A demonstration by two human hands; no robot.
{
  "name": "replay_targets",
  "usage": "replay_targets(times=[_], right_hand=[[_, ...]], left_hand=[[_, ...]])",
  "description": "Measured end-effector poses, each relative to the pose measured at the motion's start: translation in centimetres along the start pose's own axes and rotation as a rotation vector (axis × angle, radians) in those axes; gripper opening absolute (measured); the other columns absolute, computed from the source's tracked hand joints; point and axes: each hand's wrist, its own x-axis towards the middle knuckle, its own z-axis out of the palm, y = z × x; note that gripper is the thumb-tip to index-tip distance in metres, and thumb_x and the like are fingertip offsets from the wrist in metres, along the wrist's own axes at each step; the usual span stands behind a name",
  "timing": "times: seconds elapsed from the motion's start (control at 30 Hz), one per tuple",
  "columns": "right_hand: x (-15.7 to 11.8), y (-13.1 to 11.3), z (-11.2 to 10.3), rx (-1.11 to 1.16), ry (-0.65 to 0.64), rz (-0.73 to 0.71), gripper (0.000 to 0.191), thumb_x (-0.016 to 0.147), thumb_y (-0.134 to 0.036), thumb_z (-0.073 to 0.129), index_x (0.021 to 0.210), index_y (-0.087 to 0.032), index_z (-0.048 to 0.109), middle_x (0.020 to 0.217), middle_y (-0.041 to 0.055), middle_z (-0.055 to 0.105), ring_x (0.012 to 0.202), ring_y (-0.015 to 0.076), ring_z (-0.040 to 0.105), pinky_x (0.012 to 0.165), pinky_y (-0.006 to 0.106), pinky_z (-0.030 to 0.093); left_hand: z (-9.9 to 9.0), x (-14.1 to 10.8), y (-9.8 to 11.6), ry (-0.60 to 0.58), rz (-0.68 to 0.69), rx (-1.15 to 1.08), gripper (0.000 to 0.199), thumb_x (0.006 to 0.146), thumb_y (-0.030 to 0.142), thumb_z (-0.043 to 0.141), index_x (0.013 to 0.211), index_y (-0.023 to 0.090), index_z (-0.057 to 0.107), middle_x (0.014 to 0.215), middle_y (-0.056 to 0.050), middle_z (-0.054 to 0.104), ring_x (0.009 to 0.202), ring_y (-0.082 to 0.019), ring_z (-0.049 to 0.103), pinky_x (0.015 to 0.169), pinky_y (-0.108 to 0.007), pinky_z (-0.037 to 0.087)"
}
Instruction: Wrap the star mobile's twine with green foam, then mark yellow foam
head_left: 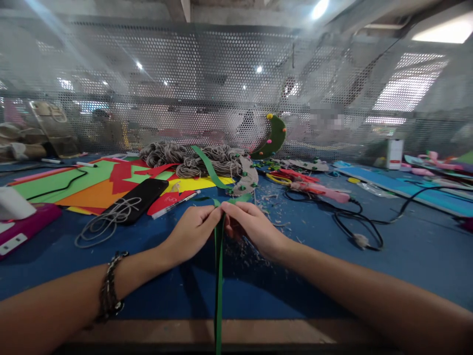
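My left hand (194, 229) and my right hand (254, 227) meet at the middle of the view, thumbs and fingertips pinched together on a green ribbon (219, 276). Two strands of the ribbon hang down from the fingers past the table's front edge. Above the hands, small loops of ribbon stick out to both sides, and a longer strip slants up to the left. Just behind the hands lies a grey crescent (249, 175) with small green knobs on it. My curled fingers hide the exact spot where the ribbon is pinched.
Grey cord bundles (162, 154) lie at the back. Coloured sheets (86, 185), a black phone (146, 197) with thin cord and a pen (173, 206) are left. A pink glue gun (328, 192) with black cable is right. A green crescent (275, 138) leans against the mesh.
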Motion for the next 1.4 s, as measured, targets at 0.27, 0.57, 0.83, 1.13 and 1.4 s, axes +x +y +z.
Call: replay_targets(times=[0.27, 0.57, 0.83, 1.13, 1.4], right_hand=[[0.12, 0.08, 0.04, -0.025, -0.012, -0.039, 0.031, 0.076, -0.033, 0.043, 0.05, -0.016, 0.043, 0.04, -0.0047, 0.044, 0.034, 0.0043, 0.035, 0.036, 0.018, 0.025], [0.16, -0.25, -0.09, 0.028, 0.07, -0.064, 0.035, 0.077, -0.038, 0.045, 0.049, -0.016, 0.042, 0.042, -0.0046, 0.044, 0.037, 0.0044, 0.038, 0.039, 0.018, 0.028], [0.08, -0.23, -0.11, -0.032, -0.063, -0.055, 0.039, 0.077, -0.039, 0.044, 0.045, -0.016, 0.045, 0.039, -0.0032, 0.043, 0.037, 0.0052, 0.037, 0.04, 0.019, 0.028], [0.02, -0.42, -0.45, -0.147, -0.111, -0.089, 0.04, 0.08, -0.031, 0.041, 0.042, -0.016, 0.044, 0.038, -0.0041, 0.042, 0.036, 0.0039, 0.036, 0.041, 0.019, 0.027], [0.18, -0.56, -0.63, -0.007, 0.027, -0.077, 0.039, 0.079, -0.038, 0.041, 0.047, -0.016, 0.044, 0.04, -0.0044, 0.043, 0.037, 0.0042, 0.038, 0.039, 0.018, 0.029]], left_hand=[[0.02, -0.1, 0.17, 0.157, -0.071, -0.08, 0.039, 0.083, 0.042, 0.031, 0.055, 0.017, 0.039, 0.046, 0.006, 0.032, 0.038, -0.007, 0.03, 0.037, -0.019, 0.024], [-0.03, 0.18, 0.23, 0.023, -0.084, -0.161, 0.041, 0.082, 0.043, 0.032, 0.055, 0.015, 0.045, 0.044, 0.005, 0.037, 0.039, -0.007, 0.033, 0.038, -0.019, 0.025], [-0.04, -0.09, 0.4, 0.065, -0.055, -0.035, 0.042, 0.083, 0.04, 0.031, 0.057, 0.014, 0.049, 0.049, 0.002, 0.043, 0.043, -0.008, 0.034, 0.038, -0.019, 0.024], [-0.17, 0.12, 0.12, 0.197, -0.113, -0.16, 0.038, 0.081, 0.045, 0.032, 0.055, 0.018, 0.036, 0.043, 0.007, 0.029, 0.036, -0.006, 0.027, 0.035, -0.018, 0.021], [0.06, 0.12, 0.11, -0.025, -0.139, -0.206, 0.041, 0.082, 0.045, 0.032, 0.057, 0.015, 0.046, 0.043, 0.006, 0.032, 0.037, -0.006, 0.03, 0.036, -0.018, 0.023]])
